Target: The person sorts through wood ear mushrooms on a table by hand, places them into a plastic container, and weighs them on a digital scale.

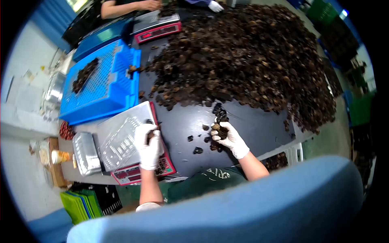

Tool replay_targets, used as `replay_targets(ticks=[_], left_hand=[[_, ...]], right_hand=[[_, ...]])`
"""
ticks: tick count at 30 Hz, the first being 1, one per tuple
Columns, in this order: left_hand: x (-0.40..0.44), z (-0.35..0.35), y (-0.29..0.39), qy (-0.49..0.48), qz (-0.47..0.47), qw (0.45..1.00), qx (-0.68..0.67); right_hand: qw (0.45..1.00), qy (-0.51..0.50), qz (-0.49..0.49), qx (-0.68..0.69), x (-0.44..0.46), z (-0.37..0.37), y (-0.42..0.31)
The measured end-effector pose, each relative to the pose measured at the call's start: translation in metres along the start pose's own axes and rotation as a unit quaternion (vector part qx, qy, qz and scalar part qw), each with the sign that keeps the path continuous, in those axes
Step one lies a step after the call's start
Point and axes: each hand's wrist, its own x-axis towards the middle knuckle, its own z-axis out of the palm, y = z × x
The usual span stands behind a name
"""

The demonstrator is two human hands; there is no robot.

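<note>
My right hand (231,139), in a white glove, is closed around a few dark brown mushroom-like pieces (222,133) just above the table. More small dark pieces (197,150) lie loose beside it. My left hand (148,146), gloved too, is over the right side of a clear plastic tray (120,141). Its fingers are curled, with a dark piece (150,135) between thumb and fingers. Under the tray is a red-framed weighing scale (130,173) with a silver plate.
A large heap of dark brown pieces (243,60) covers the table's far side. Left are an upturned-looking blue crate (131,87) and stacked clear trays (86,154). Beyond stands another red scale (158,33), near another person's bare arm (121,9) and a gloved hand (215,6).
</note>
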Motion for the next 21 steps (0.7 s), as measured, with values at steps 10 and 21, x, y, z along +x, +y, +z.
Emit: replay_targets(ticks=[10,21], left_hand=[[-0.013,-0.112,-0.117,-0.063,-0.064,0.969,0.228],[-0.021,-0.089,-0.1,0.019,-0.102,0.991,0.09]], right_hand=[[0.963,-0.051,0.044,-0.26,0.067,0.09,0.052],[0.374,-0.205,-0.249,-0.869,0.152,0.157,0.155]])
